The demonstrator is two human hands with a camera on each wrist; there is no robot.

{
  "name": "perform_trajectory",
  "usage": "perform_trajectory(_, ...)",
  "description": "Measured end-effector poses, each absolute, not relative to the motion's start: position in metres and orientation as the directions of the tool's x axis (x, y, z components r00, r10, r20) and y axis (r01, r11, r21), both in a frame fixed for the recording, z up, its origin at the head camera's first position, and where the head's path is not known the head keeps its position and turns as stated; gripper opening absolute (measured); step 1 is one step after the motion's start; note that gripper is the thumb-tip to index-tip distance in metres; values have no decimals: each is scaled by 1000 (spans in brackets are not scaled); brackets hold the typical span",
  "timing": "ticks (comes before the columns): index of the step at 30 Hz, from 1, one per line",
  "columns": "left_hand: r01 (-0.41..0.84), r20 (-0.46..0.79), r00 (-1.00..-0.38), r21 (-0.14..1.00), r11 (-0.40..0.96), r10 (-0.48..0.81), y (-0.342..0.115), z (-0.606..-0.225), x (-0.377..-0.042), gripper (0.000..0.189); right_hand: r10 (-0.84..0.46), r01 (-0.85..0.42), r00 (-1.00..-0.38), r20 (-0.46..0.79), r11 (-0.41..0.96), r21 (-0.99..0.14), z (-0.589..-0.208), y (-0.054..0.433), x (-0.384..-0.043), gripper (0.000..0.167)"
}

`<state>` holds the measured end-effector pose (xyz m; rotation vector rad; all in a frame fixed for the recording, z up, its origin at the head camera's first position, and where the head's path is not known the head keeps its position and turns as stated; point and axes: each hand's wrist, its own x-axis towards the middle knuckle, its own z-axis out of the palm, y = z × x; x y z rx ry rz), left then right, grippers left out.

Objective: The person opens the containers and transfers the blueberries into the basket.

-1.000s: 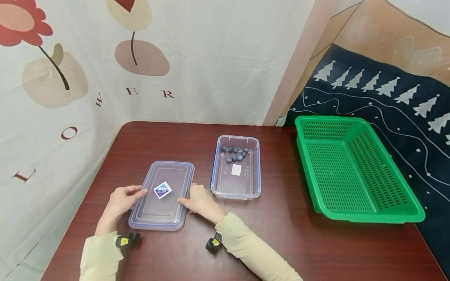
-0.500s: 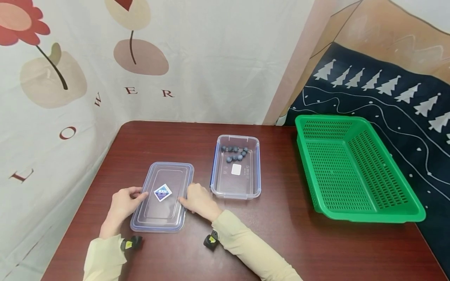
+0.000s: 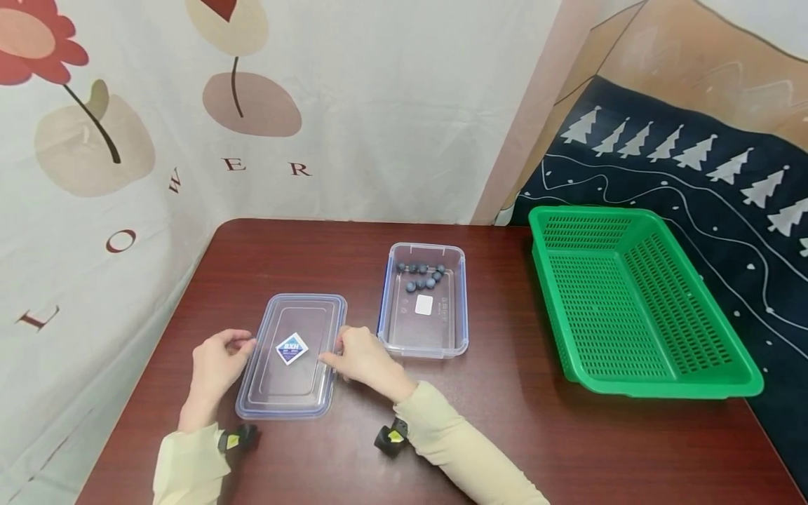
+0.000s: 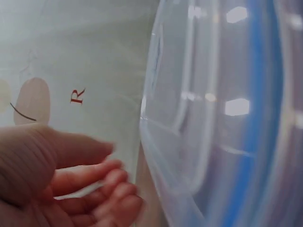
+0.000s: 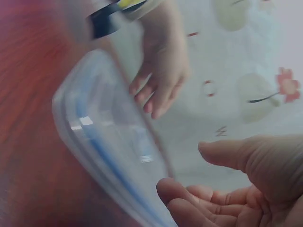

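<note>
Flower-print cloth (image 3: 379, 140) behind; reddish-brown table (image 3: 284, 256); green slotted basket (image 3: 669, 388) at right; clear rectangular lid (image 3: 292, 384), blue-edged, on table between hands; clear open box (image 3: 421, 334) right of it; right hand (image 3: 366, 359) at lid's right edge, thumb apart from loose fingers, contact unclear; left hand (image 3: 217, 361) just beside left edge, fingers loosely bent; blue-white diamond label (image 3: 292, 348) on lid; small dark-blue balls (image 3: 431, 283) in box.

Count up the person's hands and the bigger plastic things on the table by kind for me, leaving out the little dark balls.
Hands: 2, the left hand and right hand
Clear, blue-edged plastic items: 2, the lid-topped one between the hands and the box beyond
Green baskets: 1
Total: 5
</note>
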<state>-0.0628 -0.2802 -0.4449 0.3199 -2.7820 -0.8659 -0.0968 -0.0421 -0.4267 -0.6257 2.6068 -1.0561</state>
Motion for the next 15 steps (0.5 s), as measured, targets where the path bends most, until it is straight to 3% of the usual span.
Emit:
perform_trajectory(3,-101,238,-920,622,777,-310,-272,-441,-69,11,-496,-347,-865,71,491,-799,-414,-29,-101,20)
perform_trajectory(7,-89,232,-915,684,724,-331,-258,-434,-77,12,-462,-398,-860,218,337,-853,-404,-12,-111,13)
perform_trajectory(15,4,192,-953,784,620,-236,-226,-423,-98,16,-383,-332,-897,221,252,-909,-387,20,-140,11)
